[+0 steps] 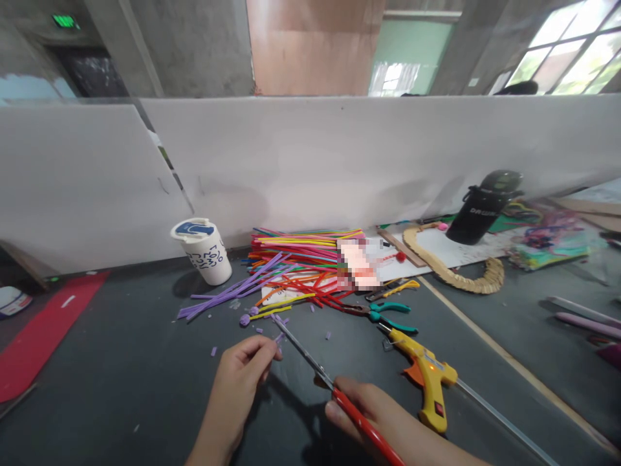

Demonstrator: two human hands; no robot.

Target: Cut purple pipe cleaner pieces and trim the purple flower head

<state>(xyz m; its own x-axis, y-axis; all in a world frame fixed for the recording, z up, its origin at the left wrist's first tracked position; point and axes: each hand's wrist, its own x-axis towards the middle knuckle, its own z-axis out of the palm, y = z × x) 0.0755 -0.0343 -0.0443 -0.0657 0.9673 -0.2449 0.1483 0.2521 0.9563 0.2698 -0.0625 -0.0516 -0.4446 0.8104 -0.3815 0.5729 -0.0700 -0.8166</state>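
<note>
My right hand (pixel 361 408) grips a pair of scissors (pixel 308 356) by its red handles, blades pointing up and to the left. Just left of the blades, my left hand (pixel 245 366) is closed in a pinch on a short purple pipe cleaner (pixel 280 338) that sticks out past the fingertips. Behind the blades lie two yellow pipe cleaners with purple ball ends (pixel 245 319). Several small purple offcuts (pixel 214 351) are scattered around my hands. A loose bunch of purple pipe cleaners (pixel 228 294) rests farther back on the dark table (pixel 160 382).
Bundled coloured pipe cleaners (pixel 305 243) lie by the white partition (pixel 310 155). Green-handled pliers (pixel 388 310) and a yellow glue gun (pixel 429 375) sit on the right. A white cup (pixel 206 255), a black bottle (pixel 480 210) and a curved tan strip (pixel 451 275) stand or lie farther back.
</note>
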